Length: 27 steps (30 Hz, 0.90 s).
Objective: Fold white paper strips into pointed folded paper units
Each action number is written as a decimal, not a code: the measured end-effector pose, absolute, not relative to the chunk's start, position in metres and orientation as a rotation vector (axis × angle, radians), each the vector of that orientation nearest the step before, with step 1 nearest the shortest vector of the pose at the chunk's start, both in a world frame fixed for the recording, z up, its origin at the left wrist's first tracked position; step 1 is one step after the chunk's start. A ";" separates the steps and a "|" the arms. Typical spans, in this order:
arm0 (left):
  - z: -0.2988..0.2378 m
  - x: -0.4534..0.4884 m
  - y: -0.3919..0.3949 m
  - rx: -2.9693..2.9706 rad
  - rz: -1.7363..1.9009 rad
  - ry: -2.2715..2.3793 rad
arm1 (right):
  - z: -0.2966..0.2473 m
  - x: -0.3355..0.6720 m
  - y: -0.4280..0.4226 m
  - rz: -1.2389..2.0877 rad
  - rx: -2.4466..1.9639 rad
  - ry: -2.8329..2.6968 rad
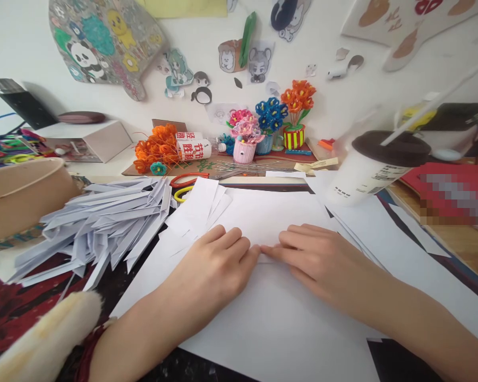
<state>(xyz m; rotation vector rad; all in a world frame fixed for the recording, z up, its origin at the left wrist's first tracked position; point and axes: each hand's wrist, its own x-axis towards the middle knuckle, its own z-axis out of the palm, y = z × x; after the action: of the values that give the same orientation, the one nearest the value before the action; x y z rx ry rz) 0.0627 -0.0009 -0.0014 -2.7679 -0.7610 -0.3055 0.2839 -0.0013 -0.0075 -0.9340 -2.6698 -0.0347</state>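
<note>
Both hands meet over a small white sheet of paper (266, 258), which lies on larger white paper sheets (263, 313). My left hand (219, 260) has its fingers curled, with thumb and forefinger pressed at the paper's edge. From the other side, my right hand (322, 254) bends its fingers, and its fingertips press on the same paper close to the left ones. The part under the fingers is hidden. Left of my hands are cut paper strips (201, 204) and a pile of folded paper strips (107, 223).
A white cup with a dark lid and straw (370, 170) stands at right. Scissors (189, 180) lie behind the strips. Flowers in a pink pot (245, 151) and a yellow-and-red pot (295, 139) stand along the wall. A tan round container (24, 196) is at left.
</note>
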 end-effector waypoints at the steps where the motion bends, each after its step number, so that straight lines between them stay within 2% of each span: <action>1: -0.001 0.064 -0.001 -2.754 -0.294 -0.758 | -0.008 0.283 -0.002 -0.029 -0.945 -2.659; 8: -0.003 0.067 -0.006 -2.718 -0.283 -0.746 | -0.013 0.276 -0.003 0.012 -1.049 -2.544; 14: -0.010 0.070 -0.004 -2.786 -0.425 -0.982 | -0.017 0.270 -0.002 0.094 -1.175 -2.455; 27: -0.007 0.073 -0.004 -2.737 -0.352 -0.913 | -0.021 0.269 -0.004 -0.034 -1.139 -2.409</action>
<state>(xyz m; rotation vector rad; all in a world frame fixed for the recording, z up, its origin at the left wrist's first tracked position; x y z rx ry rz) 0.0729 -0.0043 -0.0075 -2.7370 -0.9134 -0.3525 0.2689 -0.0044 -0.0206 -1.1386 -2.4092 -0.0340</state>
